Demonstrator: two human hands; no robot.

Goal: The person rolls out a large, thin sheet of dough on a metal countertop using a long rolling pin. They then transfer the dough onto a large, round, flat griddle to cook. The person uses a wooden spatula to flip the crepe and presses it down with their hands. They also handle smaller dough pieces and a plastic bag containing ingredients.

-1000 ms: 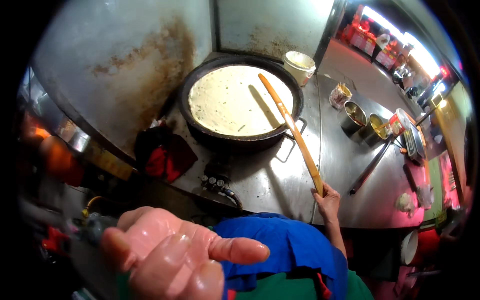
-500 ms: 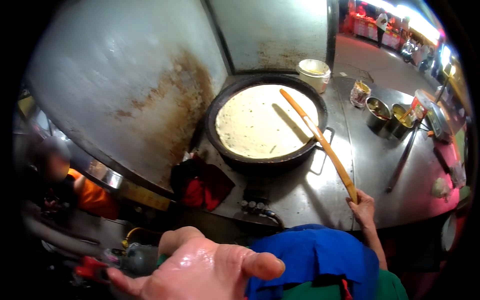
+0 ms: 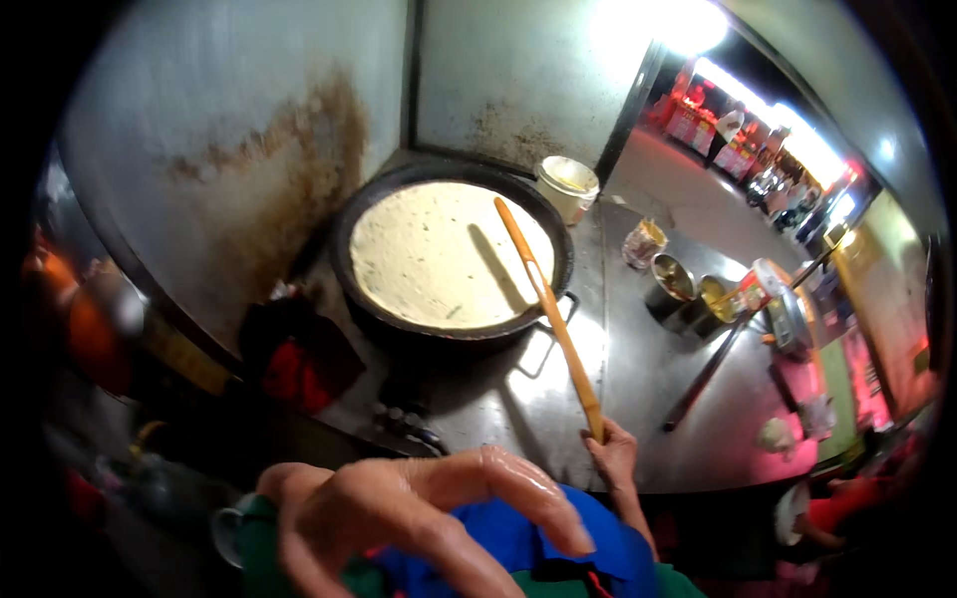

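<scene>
My right hand (image 3: 613, 453) is wrapped round the lower end of a long, slightly curved wooden stick (image 3: 565, 344). The stick slants up and left, its far tip over a wide black round pan (image 3: 344, 261). A pale flat round of dough flecked with green (image 3: 429, 254) fills the pan, and the stick casts a shadow on it. Close to the camera at the bottom is my left hand (image 3: 399, 518), shiny and bent at the fingers. Its fingers are apart and hold nothing.
A white tub (image 3: 568, 189) stands behind the pan. To the right on the steel counter (image 3: 638, 394) are metal pots (image 3: 670, 284), a wrapped jar (image 3: 644, 244) and a long dark-handled tool (image 3: 703, 384). Red and black cloth (image 3: 309, 374) lies front left; a stained metal panel (image 3: 239, 130) rises behind.
My left hand has turned from palm up to bent fingers pointing right. The view has swung, shifting the counter leftward; my right hand keeps its grip on the stick.
</scene>
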